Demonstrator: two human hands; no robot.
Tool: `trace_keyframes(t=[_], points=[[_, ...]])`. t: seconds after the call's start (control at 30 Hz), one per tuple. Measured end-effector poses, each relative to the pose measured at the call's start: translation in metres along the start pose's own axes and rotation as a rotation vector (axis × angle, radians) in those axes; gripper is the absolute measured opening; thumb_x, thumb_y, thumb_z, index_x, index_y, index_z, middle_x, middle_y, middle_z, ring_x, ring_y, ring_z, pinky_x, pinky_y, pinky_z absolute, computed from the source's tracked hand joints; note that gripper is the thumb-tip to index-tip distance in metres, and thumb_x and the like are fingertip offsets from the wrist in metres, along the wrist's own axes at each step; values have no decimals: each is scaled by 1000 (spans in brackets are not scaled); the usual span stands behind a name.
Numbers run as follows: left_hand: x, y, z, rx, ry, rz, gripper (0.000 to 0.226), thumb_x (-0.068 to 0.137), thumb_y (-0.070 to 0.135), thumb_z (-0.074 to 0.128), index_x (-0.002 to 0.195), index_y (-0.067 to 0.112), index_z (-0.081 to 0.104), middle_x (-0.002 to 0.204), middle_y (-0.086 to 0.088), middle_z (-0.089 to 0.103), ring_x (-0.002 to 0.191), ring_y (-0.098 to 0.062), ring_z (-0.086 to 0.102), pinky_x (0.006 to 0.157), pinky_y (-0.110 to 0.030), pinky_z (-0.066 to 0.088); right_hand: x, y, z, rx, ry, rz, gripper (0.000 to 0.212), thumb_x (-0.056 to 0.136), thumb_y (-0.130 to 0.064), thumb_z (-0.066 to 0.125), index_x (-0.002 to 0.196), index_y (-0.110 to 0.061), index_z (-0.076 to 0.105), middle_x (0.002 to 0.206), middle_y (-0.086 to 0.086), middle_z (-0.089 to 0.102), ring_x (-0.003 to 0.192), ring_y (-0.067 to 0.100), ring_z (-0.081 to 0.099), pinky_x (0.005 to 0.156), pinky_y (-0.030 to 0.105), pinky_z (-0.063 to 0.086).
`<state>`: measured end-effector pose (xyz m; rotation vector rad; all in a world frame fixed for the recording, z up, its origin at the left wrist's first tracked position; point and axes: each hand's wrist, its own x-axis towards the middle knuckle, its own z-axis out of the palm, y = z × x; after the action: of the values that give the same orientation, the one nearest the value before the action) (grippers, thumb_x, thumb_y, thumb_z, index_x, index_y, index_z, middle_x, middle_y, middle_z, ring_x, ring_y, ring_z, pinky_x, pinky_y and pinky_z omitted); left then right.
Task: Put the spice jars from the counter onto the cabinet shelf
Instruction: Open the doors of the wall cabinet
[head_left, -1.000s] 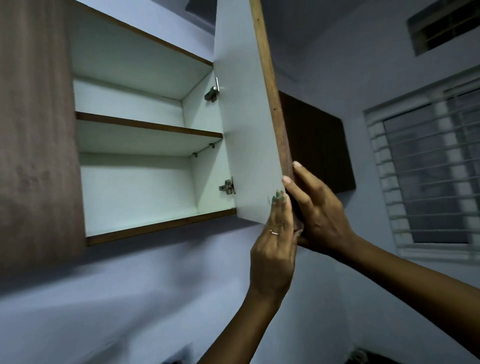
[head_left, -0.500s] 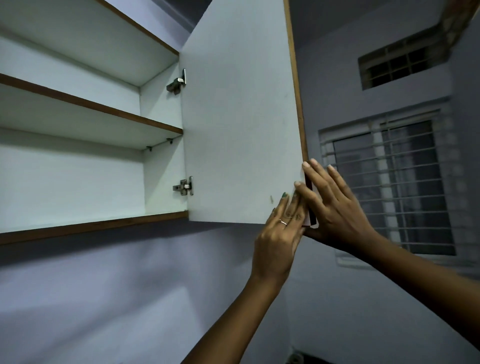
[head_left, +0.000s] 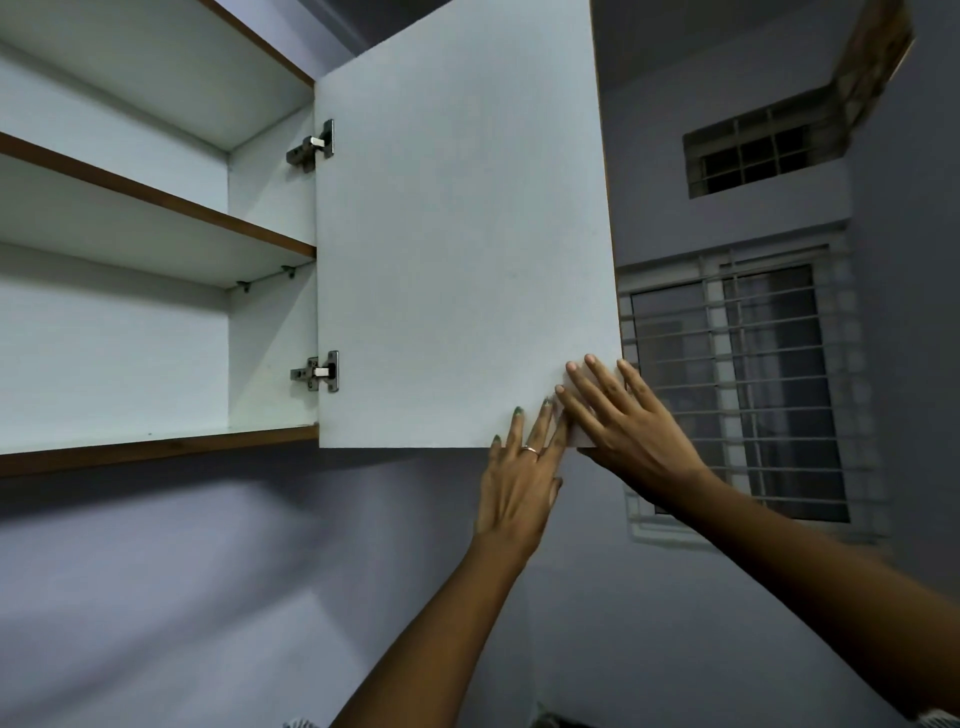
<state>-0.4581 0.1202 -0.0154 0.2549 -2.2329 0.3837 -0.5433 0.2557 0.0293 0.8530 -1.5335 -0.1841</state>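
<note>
Door (head_left: 462, 234) swung wider; both hands flat on it, barred window (head_left: 737, 389) behind.

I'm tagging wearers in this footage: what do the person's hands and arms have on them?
The left hand wears a thin ring on one finger and greenish nail polish. The right hand shows no ring. Both forearms are bare, with no sleeves, watch or bracelet in view.

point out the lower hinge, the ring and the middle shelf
lower hinge (head_left: 321, 372): head view, on its metal arm.
ring (head_left: 531, 450): head view, on the band, on a finger of the left hand.
middle shelf (head_left: 156, 195): head view, on its brown front edge.
</note>
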Motion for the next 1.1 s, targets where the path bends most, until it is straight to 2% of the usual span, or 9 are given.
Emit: trace_keyframes(t=[0.23, 0.4, 0.47, 0.53, 0.6, 0.73, 0.8, 0.9, 1.1], points=[[-4, -22, 22, 74, -16, -32, 98, 94, 32, 51, 133, 30, -39, 148, 4, -36, 147, -26, -16, 118, -47, 6, 0, 0, 26, -19, 24, 0, 73, 76, -40, 71, 136, -7, 46, 144, 20, 42, 133, 38, 39, 106, 57, 34], [-4, -21, 24, 74, 2, -16, 95, 93, 31, 49, 135, 29, -36, 150, 3, -33, 147, -26, -15, 119, -48, 8, -2, -4, 33, 26, 17, 5, 66, 89, -47, 38, 141, -7, 37, 148, 21, 35, 138, 40, 29, 111, 60, 21], [-5, -21, 24, 51, 7, -12, 91, 92, 30, 49, 143, 28, -27, 158, 1, -22, 148, -26, -12, 119, -49, 9, -3, -8, 33, 82, -3, 35, 71, 86, -51, 31, 140, -6, 39, 149, 21, 33, 139, 40, 26, 114, 59, 16], [-7, -22, 21, 9, 41, -9, 83, 92, 27, 49, 151, 26, -9, 161, 0, -6, 149, -25, -3, 119, -46, 14, 0, -16, 31, 157, 14, 60, 70, 82, -51, 37, 134, -6, 47, 145, 23, 38, 138, 40, 29, 114, 57, 15], [-7, -23, 14, -41, 114, -5, 73, 90, 25, 52, 152, 22, 13, 159, -2, 15, 146, -24, 16, 115, -41, 28, 6, -29, 26, 232, 75, 56, 59, 80, -46, 46, 122, -6, 57, 135, 21, 51, 133, 39, 39, 112, 53, 20], [-15, -35, -7, -25, 285, -30, 49, 81, 21, 63, 129, 13, 53, 138, -7, 50, 124, -25, 51, 88, -37, 50, 27, -64, 10, 425, 271, 77, 31, 79, -30, 51, 100, -10, 62, 104, 9, 67, 109, 32, 60, 97, 43, 32], [-26, -52, -20, 40, 346, -61, 41, 77, 20, 65, 118, 13, 60, 128, -6, 57, 112, -25, 58, 79, -36, 52, 40, -83, 0, 517, 347, 95, 24, 76, -24, 54, 96, -12, 61, 93, 4, 67, 96, 29, 64, 86, 39, 33], [-54, -87, -46, 175, 341, -89, 38, 73, 21, 68, 110, 14, 62, 120, -4, 61, 103, -24, 61, 73, -34, 51, 60, -115, -17, 623, 425, 52, 26, 78, -24, 50, 96, -12, 62, 89, 4, 67, 88, 29, 63, 81, 39, 31], [-133, -155, -118, 519, 306, -173, 37, 73, 19, 65, 109, 12, 62, 116, -4, 63, 99, -23, 61, 74, -32, 49, 103, -203, -78, 908, 530, -71, 38, 81, -30, 41, 103, -8, 63, 94, 8, 68, 86, 31, 64, 78, 37, 31]])
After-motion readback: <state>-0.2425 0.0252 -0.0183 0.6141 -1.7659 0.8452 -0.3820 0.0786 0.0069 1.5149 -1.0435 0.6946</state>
